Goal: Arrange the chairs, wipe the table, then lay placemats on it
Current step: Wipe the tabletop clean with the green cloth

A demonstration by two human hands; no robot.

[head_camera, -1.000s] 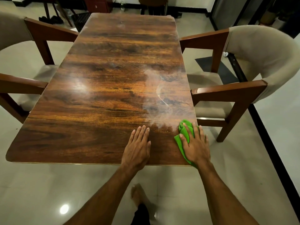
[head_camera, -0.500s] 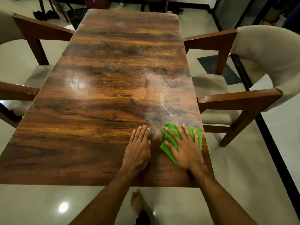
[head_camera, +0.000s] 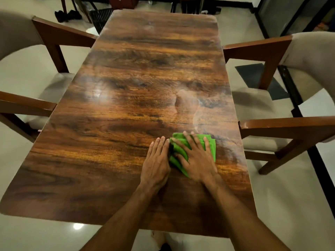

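Now the right hand [head_camera: 197, 160] sweeps inward, fingers spread flat on the green cloth [head_camera: 211, 144], pressing it down rather than clutching it, and it's blurred with speed. A second ago that cloth sat right at the right-hand edge of the surface [head_camera: 112, 127]. Half a second ago it was partway in, and at this moment it lies just beside the left hand [head_camera: 155, 163], the two hands almost touching. The left hand hasn't budged: palm down, fingers straight and together, bracing on the wood, holding nothing. Beyond the cloth a hazy smear [head_camera: 192, 109] still curls across the grain, so I'd say the wiping is in full swing and far from over. The right chair [head_camera: 282, 125] and the left chair [head_camera: 25, 104] stand drawn up at the long sides, so that step looks done. No placemats in view yet. The view has also crept forward over the top.
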